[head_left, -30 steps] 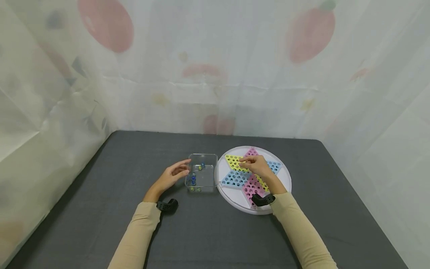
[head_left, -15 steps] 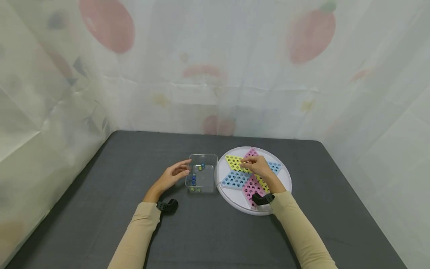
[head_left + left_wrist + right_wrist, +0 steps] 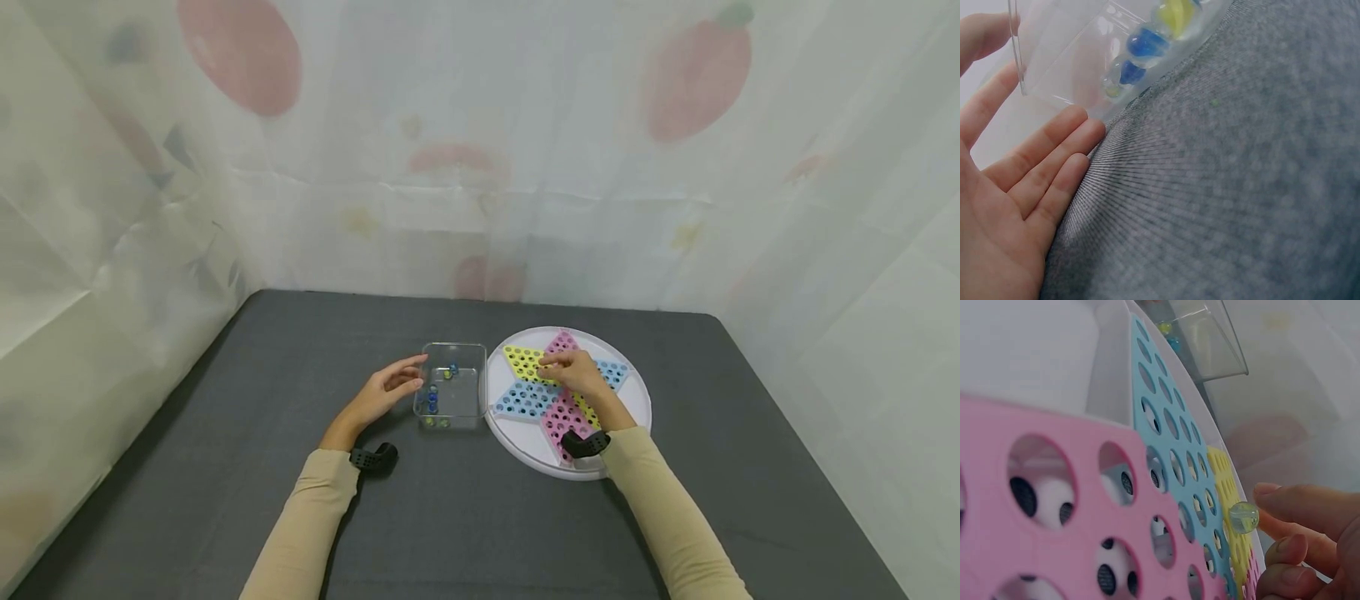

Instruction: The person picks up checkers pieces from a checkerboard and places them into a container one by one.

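The right hand point(image 3: 577, 375) is over the round Chinese checkers board point(image 3: 637, 392), which lies on the right half of the dark grey table point(image 3: 225, 467); its fingers are curled, and the fingertips point(image 3: 1285, 501) pinch a clear glass marble point(image 3: 1244, 517) just above the yellow point of the star, at the far left of the board; the right wrist view shows the marble off the surface, over the yellow holes and next to the blue section; the star itself has yellow, pink and blue points, all drilled with rows of holes, set in a white tray. The left hand point(image 3: 386, 390) rests on the table just left of a clear plastic box point(image 3: 452, 385); its fingers are relaxed and nearly straight, holding nothing, with the fingertips point(image 3: 1079, 128) touching or very nearly touching the box's near left wall; the box stands just left of the board, close to its rim, and holds a few marbles point(image 3: 1147, 42), blue and yellow among them, gathered along its left and near sides. Both forearms wear beige sleeves, with a black camera mount at each wrist; a pale printed curtain hangs behind and to either side of the table.
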